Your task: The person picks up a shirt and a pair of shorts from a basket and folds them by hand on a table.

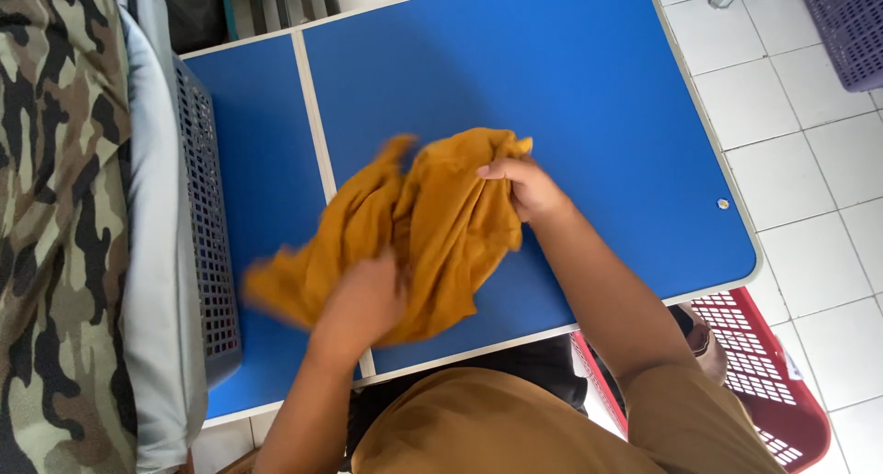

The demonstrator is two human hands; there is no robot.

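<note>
Both hands grip the bunched mustard cloth (432, 235) on the blue table (589, 88): left hand (363, 299) fingers clamped, right hand (524, 189) pinching top edge. Nothing folded yet.

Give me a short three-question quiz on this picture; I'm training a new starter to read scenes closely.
1. True or false: both hands touch the mustard cloth.
2. Which hand grips the cloth's upper edge? A) left hand B) right hand
3. What stands at the left end of the blue table?

Key: 1 true; 2 B; 3 a grey perforated basket heaped with camouflage fabric.
</note>
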